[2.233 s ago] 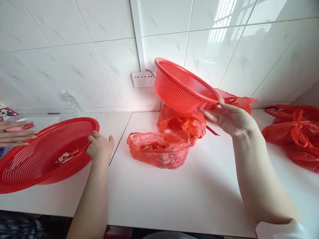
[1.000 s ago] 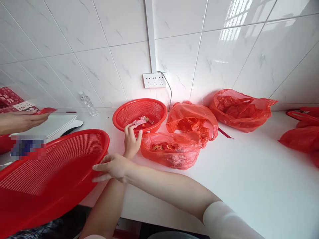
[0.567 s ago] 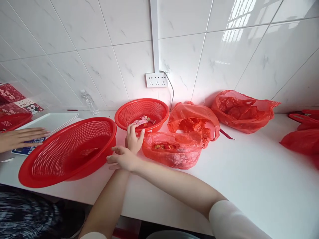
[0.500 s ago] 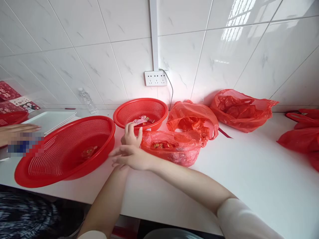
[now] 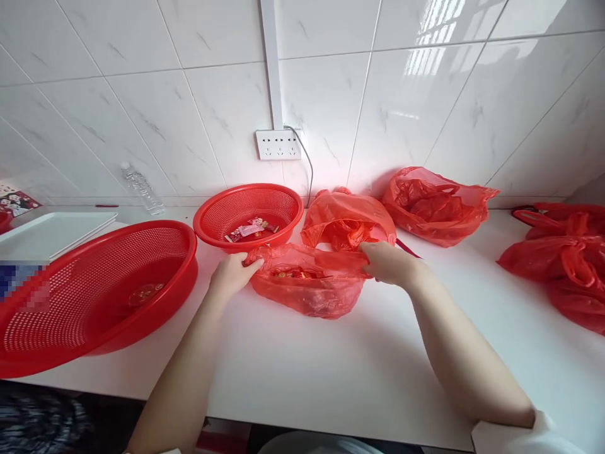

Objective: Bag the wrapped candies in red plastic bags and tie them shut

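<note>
A red plastic bag (image 5: 309, 301) rests on the white table in front of me, its mouth partly spread. Inside it lie small red and gold wrapped pieces (image 5: 297, 273), too small to name. My left hand (image 5: 232, 272) is closed on the bag's left rim, thumb over the film. On the opposite side, my right hand (image 5: 388, 262) pinches the right rim. Just behind the left hand stands a red basket (image 5: 208, 221) with pink and red packets (image 5: 253, 228) at its bottom. Another open red plastic bag (image 5: 350, 208) sits directly behind the gripped one.
To the left is a large red basket (image 5: 94, 284) with a few wrapped pieces. Behind it are white trays (image 5: 57, 230) and a clear bottle (image 5: 142, 188). More red bags (image 5: 439, 214) line the wall, with tied bags (image 5: 574, 258) at far right. A socket (image 5: 278, 145) is on the wall.
My hands, crossed near the small basket before, have parted. Each has taken hold of one side of the front bag's rim. The view has shifted right, and the other person's hand has left it.
</note>
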A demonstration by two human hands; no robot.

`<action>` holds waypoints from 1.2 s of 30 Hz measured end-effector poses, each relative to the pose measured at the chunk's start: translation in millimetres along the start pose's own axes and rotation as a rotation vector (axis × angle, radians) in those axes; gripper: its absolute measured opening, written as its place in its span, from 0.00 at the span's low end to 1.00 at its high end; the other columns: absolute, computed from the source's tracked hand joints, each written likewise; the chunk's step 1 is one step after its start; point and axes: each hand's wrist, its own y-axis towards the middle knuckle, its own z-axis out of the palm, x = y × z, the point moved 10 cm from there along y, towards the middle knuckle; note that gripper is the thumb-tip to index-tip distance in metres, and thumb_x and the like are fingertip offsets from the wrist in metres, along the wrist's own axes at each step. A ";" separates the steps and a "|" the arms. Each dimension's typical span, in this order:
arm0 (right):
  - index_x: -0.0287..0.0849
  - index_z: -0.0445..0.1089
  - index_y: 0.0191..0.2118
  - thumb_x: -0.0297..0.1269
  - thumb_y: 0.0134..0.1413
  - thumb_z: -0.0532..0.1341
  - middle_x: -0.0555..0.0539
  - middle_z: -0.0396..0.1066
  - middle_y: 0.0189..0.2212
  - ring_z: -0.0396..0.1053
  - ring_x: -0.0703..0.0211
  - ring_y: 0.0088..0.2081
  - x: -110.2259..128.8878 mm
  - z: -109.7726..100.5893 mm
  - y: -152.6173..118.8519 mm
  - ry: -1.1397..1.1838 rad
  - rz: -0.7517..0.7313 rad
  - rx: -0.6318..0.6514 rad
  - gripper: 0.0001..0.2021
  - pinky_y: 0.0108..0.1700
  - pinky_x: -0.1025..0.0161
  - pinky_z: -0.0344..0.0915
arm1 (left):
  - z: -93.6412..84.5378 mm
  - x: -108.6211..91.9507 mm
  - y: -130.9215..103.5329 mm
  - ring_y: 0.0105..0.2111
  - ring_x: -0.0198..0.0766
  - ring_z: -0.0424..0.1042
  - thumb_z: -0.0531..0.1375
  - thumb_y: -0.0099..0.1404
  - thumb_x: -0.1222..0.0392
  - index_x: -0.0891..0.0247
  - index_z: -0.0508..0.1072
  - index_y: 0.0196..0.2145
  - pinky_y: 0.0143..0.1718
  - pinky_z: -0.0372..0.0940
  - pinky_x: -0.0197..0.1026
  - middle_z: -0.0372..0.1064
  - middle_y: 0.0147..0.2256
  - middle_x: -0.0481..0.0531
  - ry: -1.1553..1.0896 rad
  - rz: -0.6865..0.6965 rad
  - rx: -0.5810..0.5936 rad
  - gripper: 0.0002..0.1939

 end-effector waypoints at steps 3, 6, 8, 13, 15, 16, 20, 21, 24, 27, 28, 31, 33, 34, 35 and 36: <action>0.45 0.69 0.36 0.32 0.52 0.62 0.47 0.72 0.26 0.68 0.57 0.24 -8.7 -17.3 -5.2 0.163 -0.003 0.073 0.04 0.24 0.61 0.61 | -20.9 -17.6 -5.4 0.31 0.40 0.71 0.58 0.61 0.39 0.60 0.76 0.33 0.30 0.64 0.38 0.74 0.30 0.49 -0.256 0.064 -0.054 0.21; 0.47 0.69 0.42 0.40 0.55 0.64 0.50 0.71 0.27 0.68 0.60 0.25 -5.5 -67.4 -9.7 0.606 -0.118 -0.251 0.09 0.25 0.62 0.63 | -57.4 -41.6 -10.8 0.33 0.38 0.71 0.59 0.62 0.43 0.60 0.77 0.34 0.31 0.66 0.37 0.73 0.31 0.48 -0.408 0.122 -0.227 0.17; 0.47 0.68 0.45 0.40 0.55 0.65 0.51 0.71 0.29 0.69 0.61 0.28 -9.9 -98.5 -19.4 0.945 -0.238 -0.570 0.12 0.29 0.63 0.66 | -88.2 -60.6 -15.8 0.37 0.39 0.72 0.61 0.61 0.48 0.60 0.77 0.32 0.36 0.68 0.37 0.73 0.34 0.49 -0.488 0.200 -0.413 0.13; 0.50 0.68 0.47 0.35 0.56 0.64 0.49 0.72 0.39 0.73 0.58 0.45 -11.1 -110.1 -22.4 1.294 -0.438 -0.773 0.13 0.45 0.59 0.71 | -120.2 -108.9 -16.5 0.52 0.43 0.71 0.58 0.59 0.59 0.60 0.73 0.25 0.54 0.66 0.45 0.73 0.41 0.50 -0.942 0.433 -0.413 0.07; 0.51 0.68 0.49 0.33 0.56 0.64 0.49 0.72 0.43 0.72 0.58 0.49 -13.1 -111.7 -22.6 1.337 -0.474 -0.789 0.15 0.49 0.56 0.71 | -114.4 -130.1 -15.0 0.57 0.44 0.68 0.56 0.61 0.57 0.59 0.74 0.31 0.59 0.63 0.48 0.73 0.44 0.49 -1.127 0.515 -0.253 0.08; 0.51 0.69 0.49 0.32 0.56 0.64 0.49 0.72 0.43 0.72 0.57 0.50 -14.2 -113.3 -24.5 1.333 -0.484 -0.810 0.15 0.51 0.55 0.70 | -111.6 -139.9 -16.3 0.58 0.44 0.67 0.56 0.61 0.55 0.57 0.74 0.36 0.60 0.62 0.49 0.73 0.46 0.48 -1.175 0.561 -0.203 0.09; 0.49 0.73 0.46 0.35 0.56 0.66 0.48 0.75 0.38 0.75 0.56 0.46 3.7 -114.4 -34.0 1.157 -0.511 -0.787 0.12 0.52 0.53 0.71 | -79.2 -172.0 -20.9 0.45 0.43 0.75 0.63 0.58 0.51 0.52 0.68 0.52 0.49 0.69 0.49 0.72 0.42 0.49 -1.147 0.610 -0.017 0.23; 0.48 0.74 0.46 0.36 0.57 0.66 0.47 0.75 0.38 0.75 0.56 0.45 14.9 -112.3 -36.2 1.104 -0.533 -0.743 0.10 0.51 0.53 0.71 | -62.5 -179.9 -22.3 0.38 0.40 0.75 0.63 0.59 0.51 0.51 0.66 0.55 0.44 0.70 0.47 0.72 0.37 0.48 -1.116 0.578 0.088 0.26; 0.47 0.76 0.44 0.36 0.60 0.64 0.46 0.77 0.40 0.75 0.55 0.44 57.6 -102.7 -46.2 0.939 -0.677 -0.586 0.08 0.50 0.53 0.72 | -10.8 -201.0 -37.2 0.26 0.32 0.67 0.66 0.59 0.54 0.55 0.67 0.54 0.31 0.67 0.39 0.65 0.29 0.45 -0.922 0.503 0.411 0.26; 0.49 0.75 0.46 0.34 0.62 0.61 0.46 0.76 0.43 0.73 0.55 0.46 92.1 -91.1 -55.8 0.748 -0.825 -0.462 0.09 0.51 0.53 0.71 | 14.4 -210.5 -50.8 0.24 0.29 0.61 0.65 0.61 0.54 0.61 0.71 0.36 0.25 0.60 0.35 0.60 0.25 0.44 -0.786 0.502 0.537 0.10; 0.49 0.75 0.48 0.34 0.63 0.60 0.45 0.74 0.45 0.71 0.55 0.49 96.0 -89.1 -56.5 0.707 -0.838 -0.455 0.10 0.52 0.53 0.69 | 17.2 -210.2 -51.0 0.21 0.28 0.57 0.62 0.64 0.52 0.62 0.68 0.30 0.23 0.56 0.34 0.57 0.22 0.44 -0.794 0.488 0.543 0.12; 0.47 0.70 0.54 0.34 0.65 0.57 0.44 0.70 0.51 0.68 0.56 0.52 92.5 -84.1 -47.9 0.735 -0.811 -0.407 0.14 0.55 0.54 0.67 | 20.8 -201.0 -43.6 0.16 0.26 0.49 0.56 0.69 0.48 0.62 0.64 0.25 0.18 0.47 0.34 0.50 0.17 0.41 -0.880 0.376 0.538 0.19; 0.45 0.68 0.53 0.32 0.65 0.56 0.44 0.71 0.48 0.70 0.58 0.48 89.4 -75.8 -38.5 0.818 -0.789 -0.300 0.13 0.52 0.55 0.69 | 17.5 -196.6 -38.3 0.15 0.27 0.49 0.53 0.70 0.47 0.62 0.68 0.28 0.18 0.46 0.34 0.51 0.16 0.41 -0.929 0.345 0.507 0.18; 0.44 0.69 0.50 0.32 0.64 0.55 0.45 0.71 0.44 0.70 0.58 0.45 88.2 -71.7 -34.6 0.848 -0.777 -0.257 0.11 0.49 0.56 0.69 | 15.4 -196.1 -36.8 0.14 0.27 0.50 0.53 0.70 0.48 0.62 0.70 0.29 0.18 0.48 0.35 0.52 0.15 0.41 -0.940 0.350 0.493 0.18; 0.43 0.69 0.47 0.31 0.63 0.56 0.46 0.71 0.40 0.70 0.59 0.42 86.5 -69.1 -31.6 0.868 -0.760 -0.241 0.09 0.46 0.58 0.70 | 13.7 -196.3 -36.0 0.15 0.28 0.52 0.52 0.71 0.48 0.62 0.71 0.30 0.19 0.50 0.35 0.53 0.15 0.42 -0.942 0.359 0.484 0.18; 0.43 0.68 0.45 0.29 0.61 0.57 0.47 0.71 0.38 0.70 0.60 0.40 84.1 -68.1 -29.5 0.878 -0.740 -0.249 0.08 0.44 0.59 0.69 | 12.6 -196.4 -35.5 0.15 0.28 0.54 0.52 0.71 0.49 0.63 0.71 0.29 0.20 0.52 0.35 0.53 0.14 0.43 -0.938 0.366 0.479 0.19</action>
